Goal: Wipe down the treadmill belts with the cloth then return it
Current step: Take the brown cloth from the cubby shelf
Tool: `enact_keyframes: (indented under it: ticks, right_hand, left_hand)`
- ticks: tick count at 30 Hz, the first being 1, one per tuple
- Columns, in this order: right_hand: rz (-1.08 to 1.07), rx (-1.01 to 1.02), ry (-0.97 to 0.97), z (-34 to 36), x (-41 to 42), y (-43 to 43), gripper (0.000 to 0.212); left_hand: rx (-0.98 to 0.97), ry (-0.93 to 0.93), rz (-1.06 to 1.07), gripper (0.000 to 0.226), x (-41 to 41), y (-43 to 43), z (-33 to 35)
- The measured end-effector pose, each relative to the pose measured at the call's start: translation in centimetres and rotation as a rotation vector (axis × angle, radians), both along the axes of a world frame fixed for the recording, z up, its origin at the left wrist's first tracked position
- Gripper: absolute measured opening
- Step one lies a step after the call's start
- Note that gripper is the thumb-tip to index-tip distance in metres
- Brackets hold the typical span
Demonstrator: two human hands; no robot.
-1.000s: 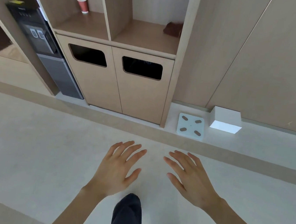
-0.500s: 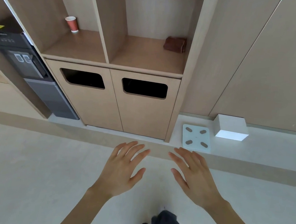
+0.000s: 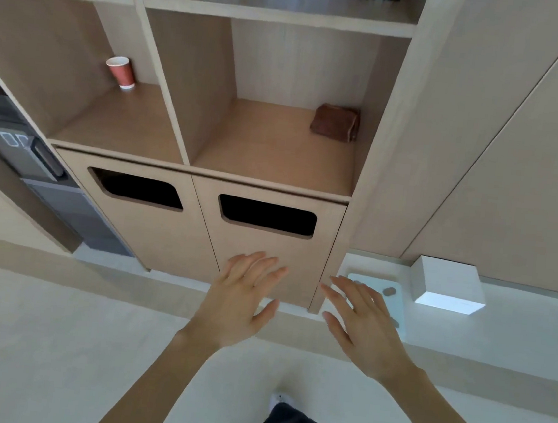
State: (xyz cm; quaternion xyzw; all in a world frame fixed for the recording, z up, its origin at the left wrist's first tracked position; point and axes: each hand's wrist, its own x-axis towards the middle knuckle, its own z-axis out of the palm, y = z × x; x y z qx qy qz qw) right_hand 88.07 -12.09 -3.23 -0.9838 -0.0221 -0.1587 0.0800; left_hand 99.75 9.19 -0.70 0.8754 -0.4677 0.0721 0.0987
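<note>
Nearer the shelf (image 3: 270,148) than a second ago; left hand (image 3: 238,305) and right hand (image 3: 367,327) spread, empty, below it; brown cloth (image 3: 335,125) folded inside, right rear.

Brown cloth (image 3: 335,125) fuzzy; shelf unit (image 3: 270,148) matt wood.

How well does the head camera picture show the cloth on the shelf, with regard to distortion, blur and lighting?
Head view: wide-angle bends the shelf uprights; the brown cloth is softly but evenly lit, slightly soft in detail; both open hands, left hand and right hand, show mild blur.
</note>
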Motion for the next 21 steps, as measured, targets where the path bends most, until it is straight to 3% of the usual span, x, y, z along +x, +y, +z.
enact_keyframes:
  ticks: [8, 21]
  right_hand:
    - [-0.014, 0.006, -0.009, 0.5, 9.3, -5.1, 0.042]
    - [-0.08, -0.039, 0.006, -1.0, 20.9, -8.1, 0.034]
  left_hand:
    - [-0.093, 0.007, 0.05, 0.05, 7.8, -7.4, 1.5]
    - [-0.03, 0.004, 0.02, 0.049, 21.1, -10.1, -1.7]
